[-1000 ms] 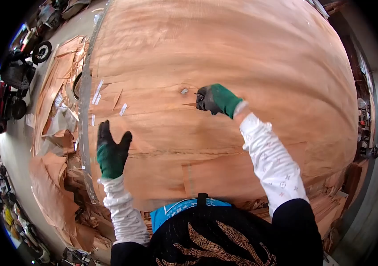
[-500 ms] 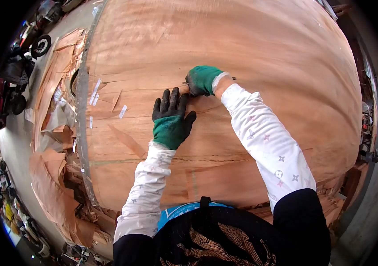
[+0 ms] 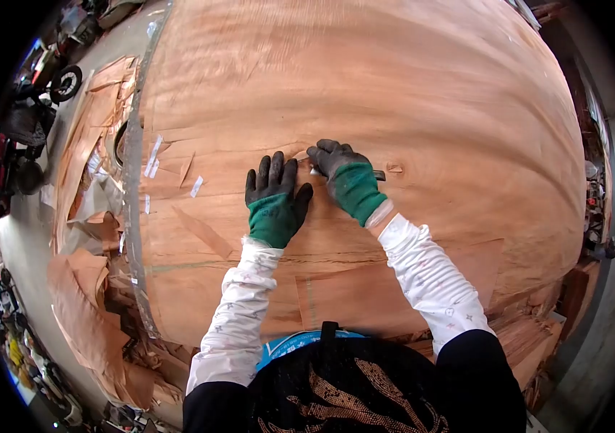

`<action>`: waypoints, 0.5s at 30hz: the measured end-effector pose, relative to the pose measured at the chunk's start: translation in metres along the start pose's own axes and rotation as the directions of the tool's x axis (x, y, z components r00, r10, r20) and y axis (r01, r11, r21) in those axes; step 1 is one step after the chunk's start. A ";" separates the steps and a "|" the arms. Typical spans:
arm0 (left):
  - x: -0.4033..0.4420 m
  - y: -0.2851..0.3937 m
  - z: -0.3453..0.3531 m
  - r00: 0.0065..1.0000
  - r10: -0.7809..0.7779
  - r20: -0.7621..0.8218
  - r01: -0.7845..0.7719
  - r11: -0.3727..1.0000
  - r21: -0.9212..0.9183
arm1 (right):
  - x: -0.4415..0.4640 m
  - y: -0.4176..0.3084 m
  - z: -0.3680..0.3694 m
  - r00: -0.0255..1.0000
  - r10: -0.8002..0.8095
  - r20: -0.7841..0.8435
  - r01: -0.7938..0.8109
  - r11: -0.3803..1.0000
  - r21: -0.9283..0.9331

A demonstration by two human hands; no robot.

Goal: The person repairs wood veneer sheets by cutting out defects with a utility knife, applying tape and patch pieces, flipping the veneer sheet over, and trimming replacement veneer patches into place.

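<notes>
Change: since a second ago, my left hand (image 3: 273,206) has moved in beside my right hand (image 3: 347,177), bringing both to one spot.
Left hand: open, fingers extended, palm down, nothing visibly held.
Right hand: mostly closed around a dark-handled tool (image 3: 379,175).
Wood sheet (image 3: 394,94): under both hands, reaching well beyond my fingers.
Left side: white strips (image 3: 197,186) lie between my left hand and the grey edge (image 3: 133,180).
Near side: a loose sliver (image 3: 203,232) lies by my left wrist.

Soft daylight sheen brightens the upper wood sheet (image 3: 365,79), while fisheye distortion curves everything towards black, vignetted edges.
</notes>
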State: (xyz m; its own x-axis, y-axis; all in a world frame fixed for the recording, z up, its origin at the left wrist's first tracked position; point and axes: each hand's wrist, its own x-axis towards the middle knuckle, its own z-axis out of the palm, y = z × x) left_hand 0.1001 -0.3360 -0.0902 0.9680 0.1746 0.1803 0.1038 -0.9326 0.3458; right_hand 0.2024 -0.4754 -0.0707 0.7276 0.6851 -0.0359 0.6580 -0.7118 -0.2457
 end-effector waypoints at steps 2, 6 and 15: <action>-0.002 -0.004 0.007 0.999 -0.022 -0.037 0.022 1.000 -0.011 | -0.003 -0.011 0.003 0.999 0.031 0.022 -0.027 0.989 -0.147; 0.000 -0.004 0.002 0.998 -0.042 -0.048 0.042 0.999 0.000 | -0.009 -0.009 0.020 0.995 -0.018 -0.099 0.000 0.983 -0.183; -0.006 0.000 0.006 0.999 -0.042 -0.031 0.043 0.999 0.033 | -0.006 -0.004 0.027 0.992 0.010 -0.124 -0.017 0.998 -0.053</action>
State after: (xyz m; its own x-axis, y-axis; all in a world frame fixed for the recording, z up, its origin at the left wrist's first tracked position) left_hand 0.0959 -0.3384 -0.0967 0.9552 0.2230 0.1944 0.1525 -0.9342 0.3225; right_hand 0.1902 -0.4727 -0.0955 0.7527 0.6533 0.0818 0.6551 -0.7305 -0.1931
